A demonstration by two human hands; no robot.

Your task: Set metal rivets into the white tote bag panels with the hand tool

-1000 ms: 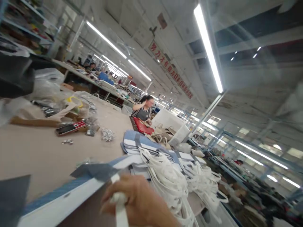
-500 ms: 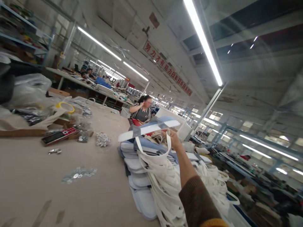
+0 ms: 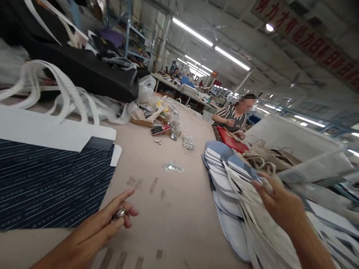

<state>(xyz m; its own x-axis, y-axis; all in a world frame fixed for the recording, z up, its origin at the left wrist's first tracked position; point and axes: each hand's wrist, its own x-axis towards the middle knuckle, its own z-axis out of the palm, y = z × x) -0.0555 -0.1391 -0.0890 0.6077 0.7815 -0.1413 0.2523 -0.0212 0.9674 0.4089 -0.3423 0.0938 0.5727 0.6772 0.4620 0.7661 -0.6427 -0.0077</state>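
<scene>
My left hand (image 3: pixel 103 226) rests low on the beige table (image 3: pixel 157 209), its fingers pinching a small round metal button (image 3: pixel 120 213). My right hand (image 3: pixel 276 201) lies on a pile of white-and-blue tote bags (image 3: pixel 232 175) with white webbing handles (image 3: pixel 263 228), its fingers curled round one of the handles. A dark blue striped bag panel (image 3: pixel 50 186) with a white top band lies flat beside my left hand.
Loose metal buttons (image 3: pixel 172 167) and a second small heap (image 3: pixel 189 141) lie mid-table. Black bags (image 3: pixel 84 71) and white straps are stacked at the far left. A person in a striped top (image 3: pixel 231 119) works at the table's far end. A clear plastic bin (image 3: pixel 297 149) stands at the right.
The view has dropped from the ceiling to the table. My right hand has come down from holding a bag in the air onto the pile. My left hand has come into view.
</scene>
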